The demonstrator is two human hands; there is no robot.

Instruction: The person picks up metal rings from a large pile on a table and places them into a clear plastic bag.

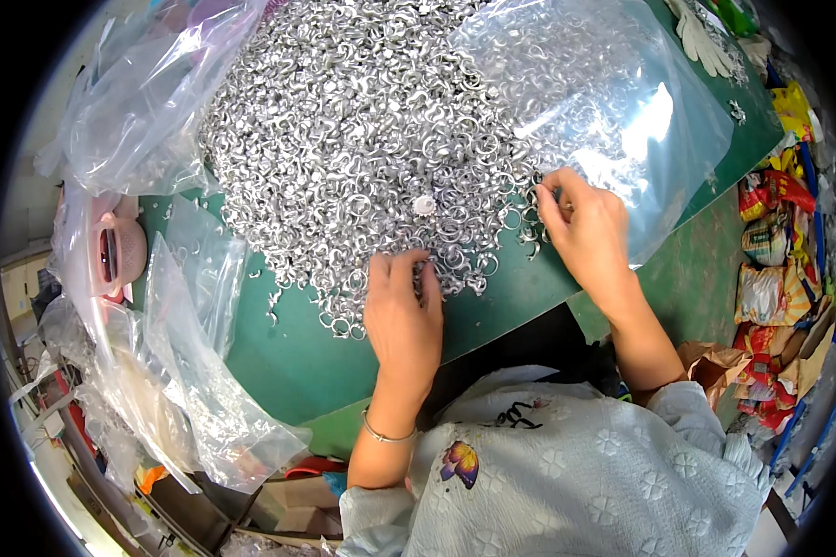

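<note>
A large heap of small silver metal rings and curved pieces covers much of the green table. My left hand rests at the heap's near edge, fingers curled down among the pieces; whatever lies under the fingertips is hidden. On the right side of the heap, my right hand has thumb and forefinger bent together over a few loose rings. A small piece seems to be at those fingertips, too small to name. Close beside this hand spreads a clear plastic bag, lying over part of the heap.
More clear plastic bags hang and lie along the left edge, near a pink container. A white glove lies at the far right corner. Colourful packages stand to the right of the table.
</note>
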